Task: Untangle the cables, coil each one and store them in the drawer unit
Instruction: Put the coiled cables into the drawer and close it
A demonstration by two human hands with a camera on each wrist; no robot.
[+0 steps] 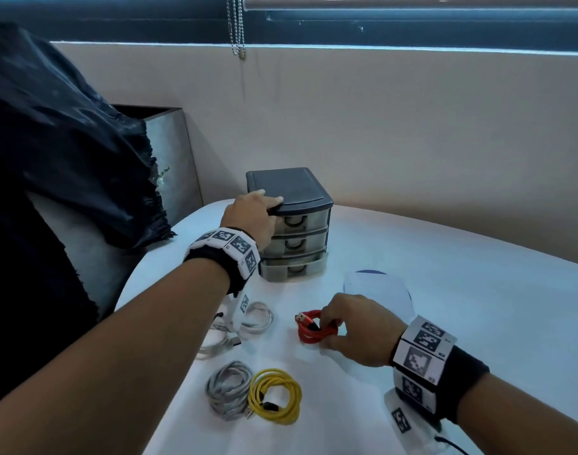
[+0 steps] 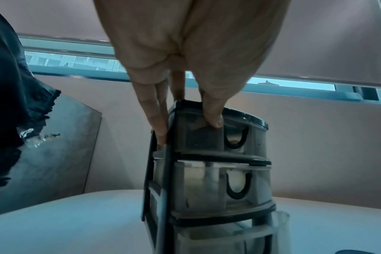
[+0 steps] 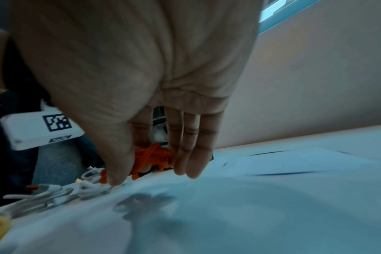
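Left to right: the left hand [image 1: 253, 216] grips the near left corner of the drawer unit [image 1: 297, 224], which stands at the back of the white table [image 1: 461, 307]; its thumb [image 2: 213, 115] lies on the top drawer's front and its fingers [image 2: 157, 123] lie straight down the side frame. Nearer the person lie loose white cables [image 1: 245, 323], a coiled grey cable [image 1: 228, 389] and, touching it, a coiled yellow cable [image 1: 276, 394]. To their right, the right hand [image 1: 356, 333] pinches the coiled red cable [image 1: 314, 330] between thumb and fingers [image 3: 189, 154] at the table surface, before a white sheet [image 1: 376, 287].
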